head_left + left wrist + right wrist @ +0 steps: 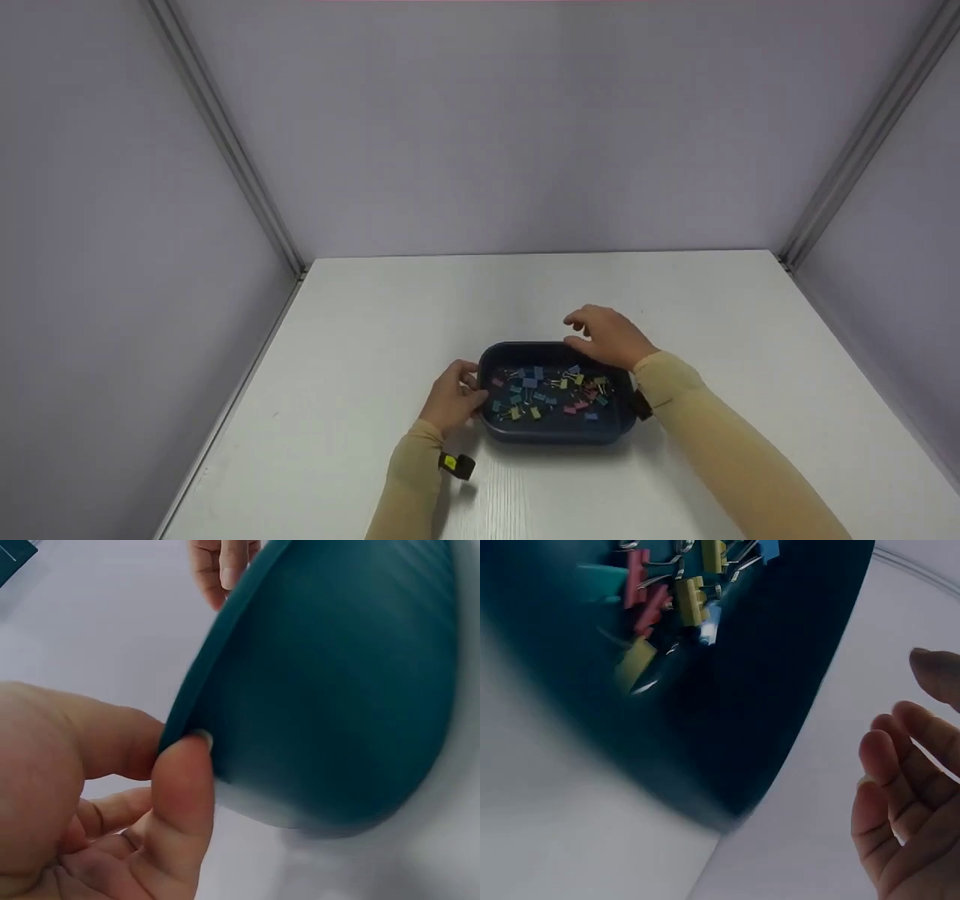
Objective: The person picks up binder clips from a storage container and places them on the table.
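A dark teal-blue plastic tray (pixel 555 436) with rounded corners stands on the white table. Small binder clips (pixel 529 383) in blue, green, yellow and red lie scattered over its floor; some show closer in the right wrist view, such as a yellow binder clip (pixel 691 601). My left hand (pixel 451 397) pinches the tray's left rim between thumb and fingers, as the left wrist view shows up close. Over the far right corner hovers my right hand (pixel 609 336), fingers loosely bent and holding nothing. In the right wrist view its fingers are apart from the tray wall.
The white table (pixel 360 337) spreads around the tray on all sides. A pale back wall (pixel 480 135) and side walls with metal corner posts (pixel 225 135) enclose it. A dark teal corner of something unclear (pixel 13 556) shows in the left wrist view.
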The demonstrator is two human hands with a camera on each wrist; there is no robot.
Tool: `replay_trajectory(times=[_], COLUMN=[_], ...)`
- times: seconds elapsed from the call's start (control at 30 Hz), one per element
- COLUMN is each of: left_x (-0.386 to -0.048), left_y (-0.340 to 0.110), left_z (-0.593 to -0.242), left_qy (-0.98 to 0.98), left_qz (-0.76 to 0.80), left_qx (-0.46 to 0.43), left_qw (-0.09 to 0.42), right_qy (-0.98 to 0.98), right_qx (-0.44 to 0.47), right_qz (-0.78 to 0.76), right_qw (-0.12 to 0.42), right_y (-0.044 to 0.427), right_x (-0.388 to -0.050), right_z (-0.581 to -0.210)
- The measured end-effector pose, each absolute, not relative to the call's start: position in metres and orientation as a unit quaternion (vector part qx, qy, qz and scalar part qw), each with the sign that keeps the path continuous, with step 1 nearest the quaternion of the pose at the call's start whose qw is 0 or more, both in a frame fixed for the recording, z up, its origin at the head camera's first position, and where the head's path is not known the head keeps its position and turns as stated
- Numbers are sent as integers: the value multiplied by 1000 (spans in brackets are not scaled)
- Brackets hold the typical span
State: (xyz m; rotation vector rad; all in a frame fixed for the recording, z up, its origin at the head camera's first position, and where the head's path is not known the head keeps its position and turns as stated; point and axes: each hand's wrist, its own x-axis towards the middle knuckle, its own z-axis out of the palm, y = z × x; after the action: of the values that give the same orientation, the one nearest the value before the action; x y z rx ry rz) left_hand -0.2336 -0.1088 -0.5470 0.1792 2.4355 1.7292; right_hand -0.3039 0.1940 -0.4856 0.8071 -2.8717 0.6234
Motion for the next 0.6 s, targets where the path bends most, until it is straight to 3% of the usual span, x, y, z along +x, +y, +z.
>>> replay_trajectory(times=[0.6], left_x=[-233], left_y=[-108], left_z=[-532], left_qy=[855], left_qz=[503], left_qx=[85], left_qw=[92], right_qy=[-926], right_qx=[342], right_qz=[151], right_qw=[-47], right_y=[116], right_x=[-302], right_z=[-503])
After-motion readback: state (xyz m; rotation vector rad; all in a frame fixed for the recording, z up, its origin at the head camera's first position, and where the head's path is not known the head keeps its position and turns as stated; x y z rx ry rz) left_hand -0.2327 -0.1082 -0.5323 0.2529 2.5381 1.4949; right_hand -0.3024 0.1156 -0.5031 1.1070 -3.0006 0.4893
